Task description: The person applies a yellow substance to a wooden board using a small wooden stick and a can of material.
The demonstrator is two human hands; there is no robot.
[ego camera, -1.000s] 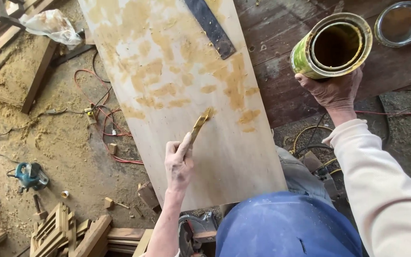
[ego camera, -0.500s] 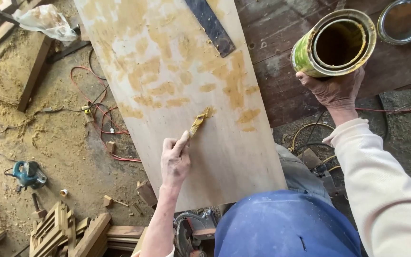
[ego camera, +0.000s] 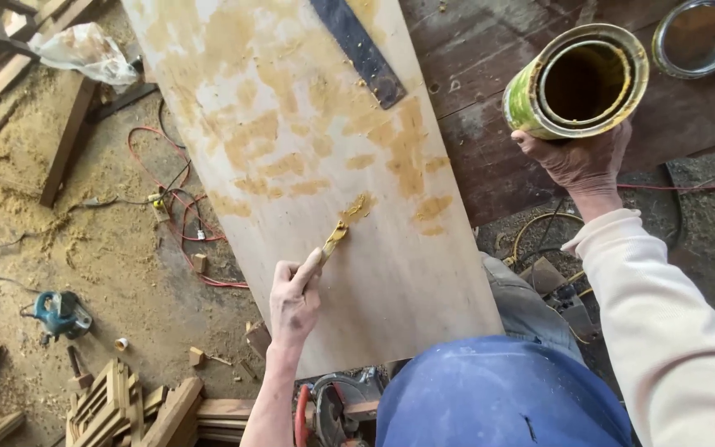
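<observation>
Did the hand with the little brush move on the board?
Yes. The left hand and brush slid back toward the person, away from the dark metal ruler lying on the board.

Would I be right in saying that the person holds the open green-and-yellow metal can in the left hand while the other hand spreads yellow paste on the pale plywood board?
Not quite: the head view shows the open green-and-yellow metal can in the right hand. The left hand spreads yellow paste with a small paste-coated spreader on the pale plywood board.

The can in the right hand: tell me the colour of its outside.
Green, smeared with yellowish drips; the can in the right hand shows best in the head view.
</observation>
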